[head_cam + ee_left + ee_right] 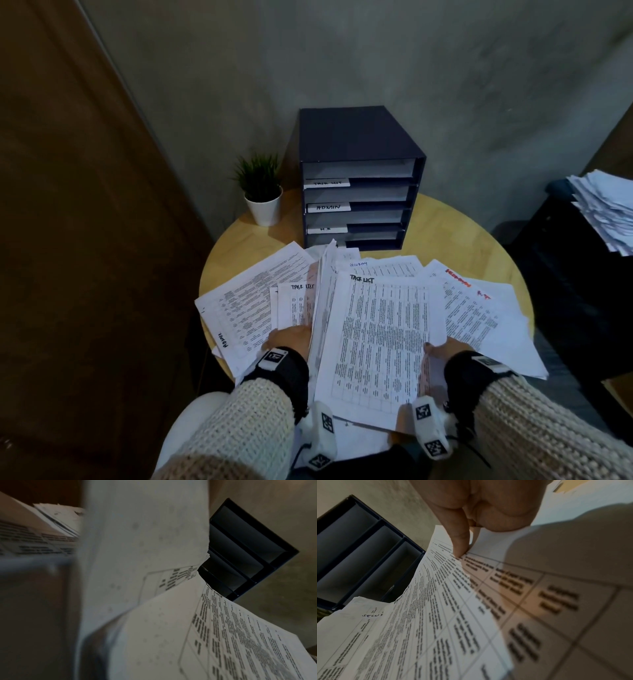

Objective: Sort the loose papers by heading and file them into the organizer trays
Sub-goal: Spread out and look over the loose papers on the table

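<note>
Loose printed sheets cover the near half of the round wooden table (445,233). My right hand (442,347) pinches the right edge of a sheet headed TASK LIST (380,335), thumb (460,543) on top; this sheet (436,601) is lifted off the pile. My left hand (291,337) is at the raised left edge of the same sheaf (145,547), its fingers hidden under the paper. Behind stands the dark blue organizer (359,137) (248,554) (359,547), with trays labelled TASK LIST, ADMIN and H.R. Other sheets show the headings ADMIN (239,308), SECURITY (376,265) and TASK LIST (294,305).
A small potted plant (262,195) stands left of the organizer. Sheets with red headings (472,308) overhang the table's right edge. Another heap of papers (606,209) lies on dark furniture at the right. A brown door (68,205) is close on the left, with a grey wall behind.
</note>
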{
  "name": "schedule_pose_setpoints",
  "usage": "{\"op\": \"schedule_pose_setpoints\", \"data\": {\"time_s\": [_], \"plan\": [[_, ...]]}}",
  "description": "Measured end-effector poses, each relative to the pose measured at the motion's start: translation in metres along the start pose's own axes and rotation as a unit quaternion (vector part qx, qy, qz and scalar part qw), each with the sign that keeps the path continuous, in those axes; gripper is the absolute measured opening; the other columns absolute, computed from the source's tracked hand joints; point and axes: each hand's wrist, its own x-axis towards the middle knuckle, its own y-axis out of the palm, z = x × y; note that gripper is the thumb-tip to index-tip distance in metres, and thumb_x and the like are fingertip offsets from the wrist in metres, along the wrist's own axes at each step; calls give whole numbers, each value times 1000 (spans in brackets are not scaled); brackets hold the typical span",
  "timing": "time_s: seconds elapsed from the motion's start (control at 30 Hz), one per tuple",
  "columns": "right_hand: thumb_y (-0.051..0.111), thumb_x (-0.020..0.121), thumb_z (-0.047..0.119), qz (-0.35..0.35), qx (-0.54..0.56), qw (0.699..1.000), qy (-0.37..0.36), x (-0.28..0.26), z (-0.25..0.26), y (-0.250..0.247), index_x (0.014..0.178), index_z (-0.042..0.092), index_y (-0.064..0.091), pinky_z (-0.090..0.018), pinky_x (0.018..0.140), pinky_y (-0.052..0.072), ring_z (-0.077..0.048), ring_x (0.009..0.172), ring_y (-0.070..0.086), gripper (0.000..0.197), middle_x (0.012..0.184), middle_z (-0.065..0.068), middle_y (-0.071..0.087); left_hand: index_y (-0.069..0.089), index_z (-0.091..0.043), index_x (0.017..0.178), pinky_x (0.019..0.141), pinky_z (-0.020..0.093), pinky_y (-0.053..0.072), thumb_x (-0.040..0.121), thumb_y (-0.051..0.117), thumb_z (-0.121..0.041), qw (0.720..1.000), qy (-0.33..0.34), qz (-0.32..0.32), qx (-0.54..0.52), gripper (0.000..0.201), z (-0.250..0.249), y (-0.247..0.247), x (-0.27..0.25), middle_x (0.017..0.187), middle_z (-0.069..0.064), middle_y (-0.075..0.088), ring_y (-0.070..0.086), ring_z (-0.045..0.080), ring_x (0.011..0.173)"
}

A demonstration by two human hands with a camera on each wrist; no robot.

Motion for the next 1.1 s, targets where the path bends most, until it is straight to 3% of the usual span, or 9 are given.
{"op": "schedule_pose_setpoints", "data": {"time_s": [0.13,0.3,0.43,0.53,0.67,0.77,0.9,1.0,1.1], "plan": [[39,101,37,2,5,1000,0,1,-1,-1,143,4,35,-34,107,41,-29,129,49,53,139,-14,52,74,-25,89,94,34,52,75,52,-44,994,0,-62,-91,32,4,3,7,120,10,62,64,27,102],[39,101,35,0,0,1000,-6,-1,1,-1,143,5,34,-33,106,42,-28,127,51,52,137,-13,53,48,-25,137,93,20,41,96,48,-14,975,75,-108,-179,43,-16,6,-19,137,6,45,56,22,112],[38,101,35,0,-6,1000,-8,-4,1,-1,140,6,39,-35,108,41,-30,129,49,49,139,-16,51,15,-28,150,80,24,41,100,40,-14,956,61,-142,-248,58,-22,7,-28,113,9,60,56,18,93],[38,101,36,2,-11,1000,-6,-4,1,-1,141,7,37,-34,107,41,-29,129,50,49,138,-14,53,42,-13,140,100,33,42,102,34,-29,969,-14,-116,-216,42,-15,-8,-22,134,16,53,52,30,120],[37,101,36,2,-21,1000,-6,-7,2,-2,141,7,38,-34,106,41,-29,128,51,49,137,-14,53,40,-26,141,112,39,32,102,23,-38,990,-70,-91,-77,44,2,-20,-10,145,11,41,38,29,133],[37,101,37,2,-29,1000,-11,-7,2,-3,143,7,35,-31,98,45,-27,127,52,51,139,-12,52,49,-18,135,108,31,37,99,33,-40,995,-43,-81,-49,45,3,-25,-2,138,8,51,46,25,129],[35,102,37,3,-37,999,-19,-9,3,-4,144,10,33,-29,98,44,-24,124,53,49,138,-9,52,36,-8,143,109,26,29,104,27,-24,994,-32,-51,-92,44,-4,-34,-7,150,10,35,34,24,138],[35,102,36,4,-37,999,-22,-10,3,-4,141,9,38,-28,87,44,-25,123,54,47,136,-11,54,62,-1,108,98,27,41,100,37,-18,995,7,-70,-69,32,-11,-29,-12,115,15,60,51,28,117],[37,102,35,7,-26,999,-24,-8,1,-3,140,9,39,-23,76,37,-26,120,56,47,133,-11,55,61,-4,119,98,30,41,101,37,-24,992,10,-99,-75,36,-20,-29,-20,133,13,55,53,28,116]]}}
